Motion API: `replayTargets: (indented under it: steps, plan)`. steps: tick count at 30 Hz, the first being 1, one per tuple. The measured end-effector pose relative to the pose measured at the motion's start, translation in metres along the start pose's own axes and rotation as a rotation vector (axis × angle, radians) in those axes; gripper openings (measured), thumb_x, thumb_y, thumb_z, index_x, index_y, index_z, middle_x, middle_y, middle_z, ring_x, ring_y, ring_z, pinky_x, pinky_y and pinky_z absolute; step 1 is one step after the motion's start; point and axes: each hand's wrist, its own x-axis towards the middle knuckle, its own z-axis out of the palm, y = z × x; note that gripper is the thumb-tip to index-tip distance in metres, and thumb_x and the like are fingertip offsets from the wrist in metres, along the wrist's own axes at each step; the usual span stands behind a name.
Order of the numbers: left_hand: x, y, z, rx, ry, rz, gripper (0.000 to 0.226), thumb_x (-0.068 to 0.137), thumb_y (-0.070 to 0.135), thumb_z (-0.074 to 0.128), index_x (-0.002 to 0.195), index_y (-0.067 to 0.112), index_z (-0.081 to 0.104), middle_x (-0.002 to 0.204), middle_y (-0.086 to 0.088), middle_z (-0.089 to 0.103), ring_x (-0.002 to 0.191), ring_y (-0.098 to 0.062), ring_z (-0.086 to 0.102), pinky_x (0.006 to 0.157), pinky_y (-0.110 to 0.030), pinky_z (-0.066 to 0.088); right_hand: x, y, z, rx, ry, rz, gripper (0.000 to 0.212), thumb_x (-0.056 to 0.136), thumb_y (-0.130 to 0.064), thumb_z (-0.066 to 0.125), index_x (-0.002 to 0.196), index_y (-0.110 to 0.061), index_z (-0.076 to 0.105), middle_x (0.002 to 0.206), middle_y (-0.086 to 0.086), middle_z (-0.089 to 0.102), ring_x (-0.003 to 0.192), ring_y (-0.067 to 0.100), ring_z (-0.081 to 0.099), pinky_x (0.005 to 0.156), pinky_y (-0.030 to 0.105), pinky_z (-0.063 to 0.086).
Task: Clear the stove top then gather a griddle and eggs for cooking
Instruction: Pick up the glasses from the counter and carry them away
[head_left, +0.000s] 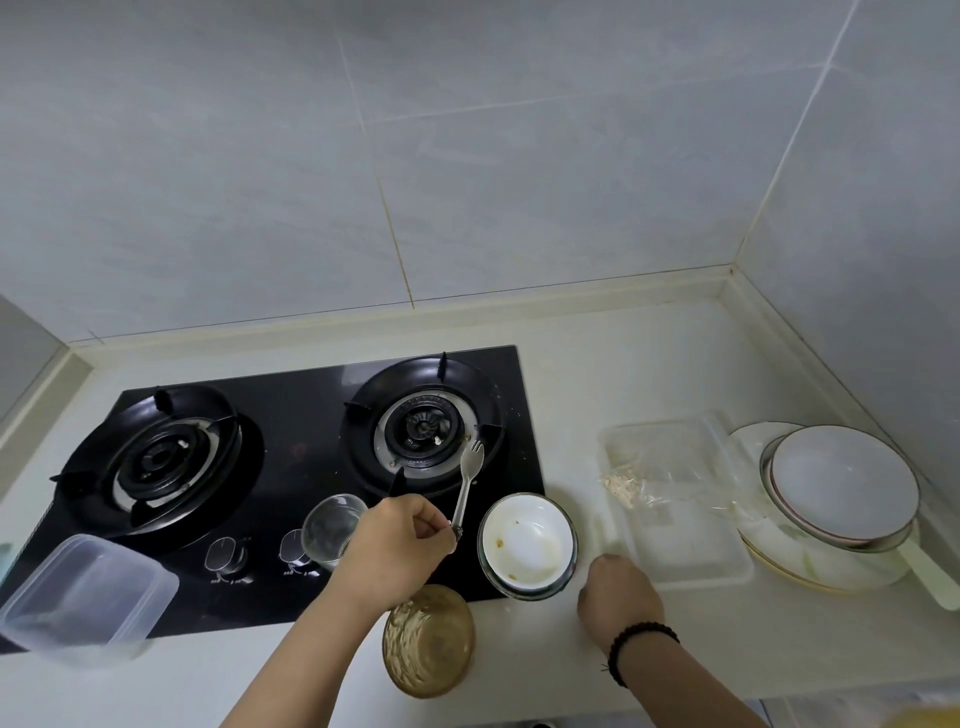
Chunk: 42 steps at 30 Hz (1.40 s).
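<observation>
Left hand lifts a spork over the black gas stove top.
Head view: its fingers pinch the spork's handle end, tines up, above the right burner. The right hand rests on the worktop, fingers curled under at a clear plastic tray; whether it grips it cannot be told. A white bowl and glass cup sit on the stove's front edge.

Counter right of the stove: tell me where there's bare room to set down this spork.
Bare countertop lies behind the clear tray, between the stove and the corner wall. Another bare strip runs along the front edge, right of the right hand. It is crowded by the white bowl, amber bowl, tray and stacked plates.
</observation>
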Motion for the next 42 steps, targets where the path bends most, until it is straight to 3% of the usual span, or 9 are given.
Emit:
replayTargets:
  steps: [4,7,13,19,23,30,33,37,42]
  plan:
    - [-0.006,-0.007,-0.006,-0.082,0.054,-0.013,0.009,0.081,0.022,0.071,0.074,0.022,0.067,0.07,0.006,0.07,0.068,-0.008,0.065,0.06,-0.02,0.052,-0.003,0.002,-0.005,0.068,-0.009,-0.006,0.031,0.092,-0.009,0.042,0.064,-0.018,0.03,0.067,-0.005,0.038,0.075,0.019,0.051,0.064,0.023,0.04]
    - [-0.011,-0.02,-0.015,-0.144,0.11,-0.035,0.01,0.083,0.019,0.071,0.074,0.021,0.066,0.072,0.004,0.071,0.068,-0.005,0.065,0.06,-0.013,0.046,-0.011,0.005,-0.018,0.186,-0.011,0.012,0.021,0.09,-0.011,0.041,0.069,-0.01,0.039,0.072,0.005,0.049,0.065,0.026,0.06,0.056,0.03,0.049]
    - [-0.025,-0.061,-0.045,-0.252,0.22,-0.105,0.009,0.086,0.014,0.067,0.079,0.018,0.063,0.071,-0.002,0.072,0.068,-0.017,0.07,0.069,-0.031,0.054,-0.032,-0.003,-0.046,0.3,0.119,-0.034,0.02,0.089,-0.014,0.041,0.072,-0.004,0.044,0.071,0.016,0.057,0.054,0.032,0.065,0.057,0.043,0.056]
    - [-0.033,-0.093,-0.063,-0.193,0.295,-0.122,0.012,0.09,0.012,0.062,0.084,0.022,0.063,0.072,-0.002,0.071,0.067,-0.014,0.068,0.062,-0.024,0.052,-0.056,-0.052,-0.062,0.548,0.15,-0.192,0.018,0.09,-0.014,0.049,0.073,-0.012,0.052,0.066,0.008,0.066,0.042,0.02,0.064,0.046,0.028,0.05]
    - [-0.034,-0.103,-0.071,-0.154,0.278,-0.099,0.015,0.09,0.011,0.061,0.082,0.024,0.064,0.067,0.001,0.069,0.064,-0.018,0.066,0.062,-0.028,0.053,-0.073,-0.083,-0.053,0.668,0.051,-0.246,0.012,0.091,-0.014,0.052,0.082,-0.017,0.06,0.065,0.005,0.069,0.044,0.023,0.065,0.051,0.033,0.054]
    - [-0.03,-0.108,-0.086,-0.194,0.296,0.0,0.015,0.086,0.009,0.063,0.081,0.023,0.065,0.064,0.006,0.068,0.057,-0.007,0.059,0.056,-0.012,0.046,-0.09,-0.095,-0.032,0.62,-0.089,-0.279,0.013,0.09,-0.008,0.054,0.079,-0.009,0.06,0.067,0.004,0.07,0.045,0.025,0.063,0.047,0.025,0.047]
    - [-0.029,-0.114,-0.091,-0.178,0.258,0.018,0.016,0.085,0.01,0.064,0.081,0.026,0.064,0.064,0.006,0.067,0.058,-0.01,0.059,0.054,-0.018,0.047,-0.095,-0.091,-0.027,0.6,-0.124,-0.251,0.015,0.089,-0.006,0.052,0.075,-0.007,0.058,0.068,0.005,0.07,0.046,0.026,0.064,0.046,0.027,0.046]
    - [-0.019,-0.116,-0.088,-0.112,0.176,0.016,0.013,0.085,0.015,0.063,0.082,0.027,0.062,0.064,0.005,0.067,0.056,-0.012,0.061,0.062,-0.035,0.055,-0.101,-0.088,-0.024,0.58,-0.122,-0.222,0.013,0.087,-0.004,0.052,0.077,-0.006,0.058,0.069,0.007,0.071,0.044,0.025,0.062,0.045,0.025,0.043]
    - [-0.006,-0.115,-0.077,-0.073,0.163,0.048,0.008,0.087,0.02,0.063,0.084,0.026,0.06,0.064,0.005,0.065,0.058,-0.006,0.062,0.062,-0.03,0.054,-0.115,-0.09,-0.02,0.542,-0.131,-0.228,0.013,0.091,-0.01,0.052,0.08,-0.013,0.059,0.068,0.007,0.07,0.042,0.02,0.057,0.046,0.022,0.043]
